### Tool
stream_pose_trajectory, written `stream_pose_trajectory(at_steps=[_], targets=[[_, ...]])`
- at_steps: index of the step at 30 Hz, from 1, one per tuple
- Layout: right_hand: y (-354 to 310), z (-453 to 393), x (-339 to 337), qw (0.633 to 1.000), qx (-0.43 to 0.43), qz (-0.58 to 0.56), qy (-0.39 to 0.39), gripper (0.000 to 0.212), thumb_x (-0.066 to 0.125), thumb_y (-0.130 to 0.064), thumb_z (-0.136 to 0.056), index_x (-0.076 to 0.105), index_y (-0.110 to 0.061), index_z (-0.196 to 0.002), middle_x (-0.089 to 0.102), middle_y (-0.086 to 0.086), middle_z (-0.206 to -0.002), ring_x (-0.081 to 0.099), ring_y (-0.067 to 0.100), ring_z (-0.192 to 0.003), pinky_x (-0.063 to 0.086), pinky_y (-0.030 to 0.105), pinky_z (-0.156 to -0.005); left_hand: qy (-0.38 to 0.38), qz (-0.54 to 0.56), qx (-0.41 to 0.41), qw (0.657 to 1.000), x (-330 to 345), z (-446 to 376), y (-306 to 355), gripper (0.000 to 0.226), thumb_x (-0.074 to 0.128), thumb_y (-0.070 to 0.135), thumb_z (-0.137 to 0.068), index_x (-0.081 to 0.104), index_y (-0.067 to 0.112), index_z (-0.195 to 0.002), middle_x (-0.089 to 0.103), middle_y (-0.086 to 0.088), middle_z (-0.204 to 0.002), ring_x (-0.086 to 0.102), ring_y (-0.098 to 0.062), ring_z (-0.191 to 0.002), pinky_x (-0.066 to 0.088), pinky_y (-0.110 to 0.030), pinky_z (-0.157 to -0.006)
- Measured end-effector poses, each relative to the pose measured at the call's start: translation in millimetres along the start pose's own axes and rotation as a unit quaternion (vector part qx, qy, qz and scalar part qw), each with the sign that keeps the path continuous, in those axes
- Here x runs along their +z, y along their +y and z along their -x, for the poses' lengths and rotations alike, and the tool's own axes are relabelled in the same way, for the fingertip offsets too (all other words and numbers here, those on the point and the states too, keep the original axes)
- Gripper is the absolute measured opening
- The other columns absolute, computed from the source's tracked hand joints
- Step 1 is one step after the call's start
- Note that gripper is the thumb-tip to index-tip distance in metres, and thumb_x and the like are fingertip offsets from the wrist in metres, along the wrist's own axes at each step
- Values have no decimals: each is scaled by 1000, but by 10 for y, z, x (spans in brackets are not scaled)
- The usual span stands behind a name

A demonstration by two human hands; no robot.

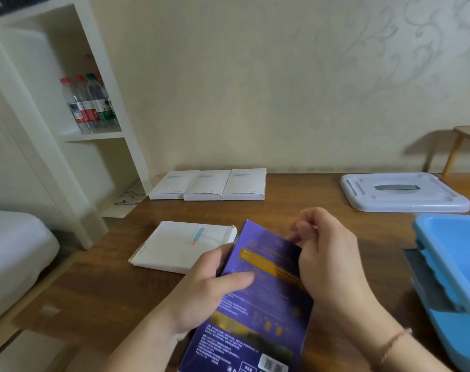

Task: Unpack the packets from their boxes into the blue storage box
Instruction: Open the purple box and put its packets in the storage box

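Left hand (215,296): grips the purple box (258,304) from its left edge, thumb laid across the printed face.
Right hand (327,253): fingers curled at the box's far top end, pinching at the flap there.
Purple box: held tilted above the tabletop (303,194), between both hands.
Opened white box (182,245): lies flat just left of the purple box, flap end open.
Three white boxes (209,183): side by side in a row at the tabletop's far edge.
Blue storage box (453,267): at the right edge, open.
White lid (402,191): flat on the tabletop behind the blue storage box.
Shelf (94,135): far left, with water bottles (89,103).
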State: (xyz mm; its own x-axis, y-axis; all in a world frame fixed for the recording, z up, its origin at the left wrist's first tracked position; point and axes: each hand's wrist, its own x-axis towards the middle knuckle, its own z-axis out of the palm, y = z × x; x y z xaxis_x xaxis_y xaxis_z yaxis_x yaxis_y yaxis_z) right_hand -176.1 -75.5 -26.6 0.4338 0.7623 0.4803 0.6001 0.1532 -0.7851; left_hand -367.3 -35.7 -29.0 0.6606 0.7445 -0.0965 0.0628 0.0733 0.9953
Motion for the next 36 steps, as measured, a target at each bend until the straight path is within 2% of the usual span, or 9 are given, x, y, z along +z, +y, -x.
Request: stream_pose_trajectory(at_steps=[8,13,16,20,23,26,28,33,36], targets=[[-7,-217,-107,995,54,-79,-43,28,40,-13,-102,53,-23,-79,70,-6,-63,64,7,-55,47,29,-54,-51,26,-26,998,-85,85,29,27,75,32,-78,70,38,-103,73,-3,-107,71,-24,-100,57,-29,-76],[-45,-273,-133,988,79,-107,-73,28,38,-15,-104,54,-17,-81,70,1,-61,60,6,-43,42,19,-41,-78,30,-42,996,-176,119,-32,33,78,33,-77,67,38,-107,68,-7,-120,65,-30,-113,55,-41,-92],[-90,-296,-182,975,110,-157,-116,27,39,-19,-104,57,-15,-84,70,5,-61,64,10,-48,44,19,-41,-141,38,-9,989,-224,144,-29,30,69,26,-89,64,42,-114,67,3,-121,63,-22,-117,54,-33,-93],[-96,-277,-250,927,153,-234,-249,36,40,-19,-105,62,-6,-80,72,8,-68,66,15,-55,48,24,-46,-197,53,77,976,-277,187,-38,42,63,11,-93,56,20,-134,64,-5,-128,61,-25,-118,49,-38,-98],[-79,-205,-200,860,208,-299,-357,42,46,-12,-102,68,-10,-67,63,6,-61,53,11,-48,40,20,-45,-249,70,139,956,-325,213,-11,63,36,-21,-90,49,14,-141,59,-4,-136,56,-20,-124,46,-33,-102],[-56,-181,-96,836,223,-246,-438,25,45,-6,-98,69,-1,-103,57,14,-93,48,14,-69,36,23,-60,-208,36,204,956,-350,247,25,59,44,-17,-89,54,17,-137,62,1,-132,59,-15,-119,49,-30,-99],[-22,-149,-92,819,259,-271,-435,32,37,-2,-102,61,2,-123,59,9,-110,51,5,-73,42,12,-63,-158,20,252,954,-332,261,43,41,61,3,-92,60,21,-129,66,4,-124,63,-13,-111,52,-29,-93],[-256,-77,-127,704,266,-499,-430,36,31,9,-96,65,3,-86,68,12,-73,63,15,-54,52,21,-49,-144,10,280,949,-327,259,141,35,64,6,-92,62,17,-125,69,2,-119,65,-14,-107,53,-29,-90],[-265,-117,-228,762,238,-526,-291,23,46,-10,-94,68,-4,-87,70,11,-80,64,19,-56,50,25,-46,-72,16,230,970,-412,266,179,34,74,11,-84,66,6,-116,72,-8,-109,68,-24,-99,55,-34,-82]])
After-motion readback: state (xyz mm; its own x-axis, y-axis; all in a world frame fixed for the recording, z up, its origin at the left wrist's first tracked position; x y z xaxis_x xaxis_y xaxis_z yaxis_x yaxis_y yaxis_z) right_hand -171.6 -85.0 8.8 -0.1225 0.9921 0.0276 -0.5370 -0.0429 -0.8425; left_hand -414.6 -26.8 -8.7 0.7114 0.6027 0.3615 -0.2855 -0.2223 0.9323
